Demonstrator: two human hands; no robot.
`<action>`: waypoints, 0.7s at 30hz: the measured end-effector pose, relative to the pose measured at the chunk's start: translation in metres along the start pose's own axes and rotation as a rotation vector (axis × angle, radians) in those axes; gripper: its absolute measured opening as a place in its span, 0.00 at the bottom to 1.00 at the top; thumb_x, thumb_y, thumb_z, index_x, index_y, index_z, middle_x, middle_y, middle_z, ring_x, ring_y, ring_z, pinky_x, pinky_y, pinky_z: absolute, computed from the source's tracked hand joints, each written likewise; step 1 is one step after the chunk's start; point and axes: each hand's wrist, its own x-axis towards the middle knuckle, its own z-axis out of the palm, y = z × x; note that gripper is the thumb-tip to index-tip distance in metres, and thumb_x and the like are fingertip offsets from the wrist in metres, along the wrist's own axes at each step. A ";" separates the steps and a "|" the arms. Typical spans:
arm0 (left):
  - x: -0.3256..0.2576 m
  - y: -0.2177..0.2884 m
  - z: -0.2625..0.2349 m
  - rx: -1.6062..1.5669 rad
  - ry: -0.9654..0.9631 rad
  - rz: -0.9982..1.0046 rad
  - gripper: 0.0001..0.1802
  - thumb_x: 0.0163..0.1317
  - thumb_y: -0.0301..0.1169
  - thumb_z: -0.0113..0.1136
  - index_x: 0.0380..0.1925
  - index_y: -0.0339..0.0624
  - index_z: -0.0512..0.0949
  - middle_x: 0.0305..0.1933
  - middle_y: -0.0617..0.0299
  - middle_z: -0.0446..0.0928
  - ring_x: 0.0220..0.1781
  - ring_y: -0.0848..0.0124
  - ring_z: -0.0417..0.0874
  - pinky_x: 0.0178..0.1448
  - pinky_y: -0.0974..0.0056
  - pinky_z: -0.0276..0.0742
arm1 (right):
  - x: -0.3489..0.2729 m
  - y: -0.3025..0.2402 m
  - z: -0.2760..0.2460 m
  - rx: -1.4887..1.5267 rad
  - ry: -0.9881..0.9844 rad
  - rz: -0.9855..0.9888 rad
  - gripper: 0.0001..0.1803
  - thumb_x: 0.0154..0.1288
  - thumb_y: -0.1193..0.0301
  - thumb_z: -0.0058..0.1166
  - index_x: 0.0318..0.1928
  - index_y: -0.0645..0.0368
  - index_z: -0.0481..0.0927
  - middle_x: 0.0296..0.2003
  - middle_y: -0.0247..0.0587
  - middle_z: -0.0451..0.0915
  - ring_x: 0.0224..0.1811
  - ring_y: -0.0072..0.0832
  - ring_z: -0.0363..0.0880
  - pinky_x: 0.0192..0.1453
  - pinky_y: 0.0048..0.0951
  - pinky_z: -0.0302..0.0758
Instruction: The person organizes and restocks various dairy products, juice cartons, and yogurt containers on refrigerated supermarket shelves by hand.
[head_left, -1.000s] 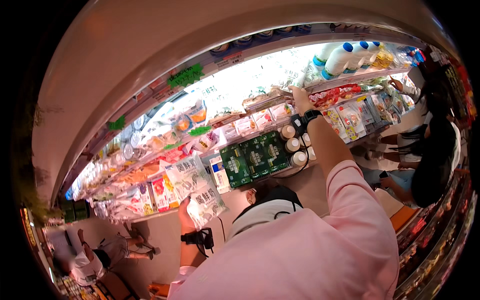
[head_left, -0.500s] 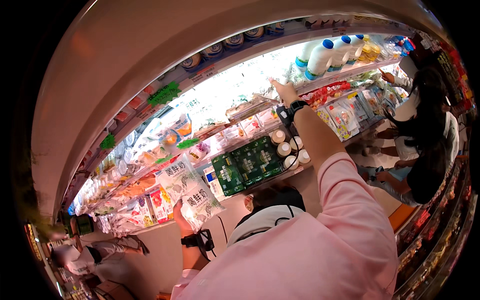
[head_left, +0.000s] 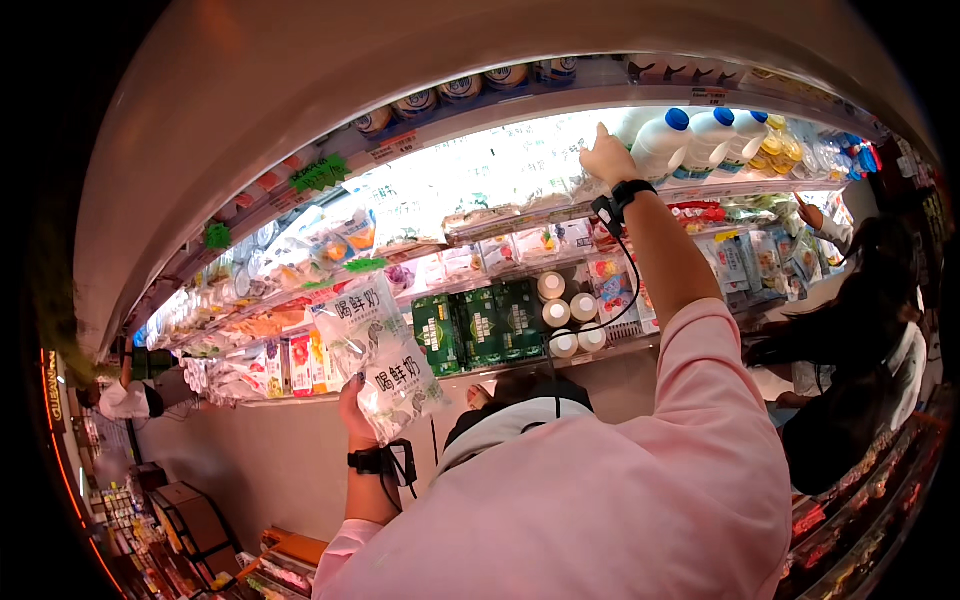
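Since the earlier frames the right hand has been climbing from the middle shelf toward the top one, and the left hand has been coming up into view at lower centre-left with two pouches. Filling most of the frame, the refrigerated display case is curving from lower left to upper right, its lit shelves crowded with packaged dairy goods. Along the bottom, a pink sleeve is stretching up toward the upper centre, where the right hand is reaching among pale bagged goods on the top shelf, just left of the white milk bottles with blue caps; its fingers are buried in the glare, so whether it is gripping anything cannot be told. At the right edge another person in dark clothing is reaching a hand toward the shelves. Centre-left, the left hand is closing around the lower of the two clear milk pouches, holding them upright in front of the middle shelves, well apart from the right hand. Just right of them, green cartons are sitting in a row on a lower shelf, beside small round white-lidded bottles. Both wrists are wearing black bands.
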 end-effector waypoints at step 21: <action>0.053 -0.035 0.011 -0.175 0.000 -0.168 0.37 0.62 0.42 0.56 0.68 0.34 0.65 0.65 0.44 0.74 0.64 0.47 0.77 0.69 0.42 0.72 | -0.036 -0.043 0.032 -0.669 -0.157 -0.058 0.39 0.72 0.49 0.45 0.79 0.41 0.52 0.79 0.48 0.47 0.77 0.59 0.52 0.73 0.65 0.60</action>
